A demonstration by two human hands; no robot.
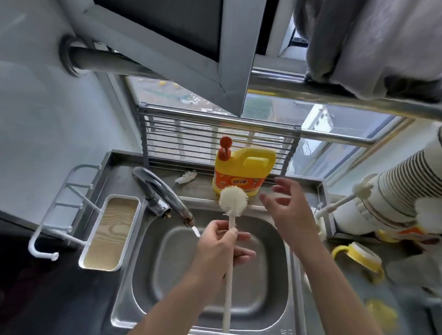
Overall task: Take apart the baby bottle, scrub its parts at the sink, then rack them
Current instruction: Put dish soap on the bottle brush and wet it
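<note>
Head view: the left hand (pixel 220 245) is at centre frame, over the steel sink (pixel 261 289). Its thumb and fingers pinch the thin stem of a white bottle brush (pixel 233 199) just under the bristled head. The head points up toward the window, and the long handle slants down to the sink's near rim. The right hand (pixel 286 210) hovers just right of the brush head with its fingers spread and relaxed. It grips nothing, and its outline is blurred.

A faucet (pixel 162 194) curves in from the upper left of the sink, and a thin stream of water (pixel 196 231) runs from its spout close by the left hand's thumb. Behind the brush head a yellow detergent jug (pixel 243 173) with a red pump stands on the back ledge, in front of a metal rod rack (pixel 200 140).

At the left of the frame a white peg rack (pixel 62 210) stands beside a wood-patterned tray (pixel 110 231).

At the right, on the counter (pixel 339 305), lies a bottle collar with yellow handles (pixel 360 258), well apart from both hands. Above it a smaller white brush (pixel 346 199) leans near a stack of paper cups (pixel 409 181). The bottle body I cannot pick out.
</note>
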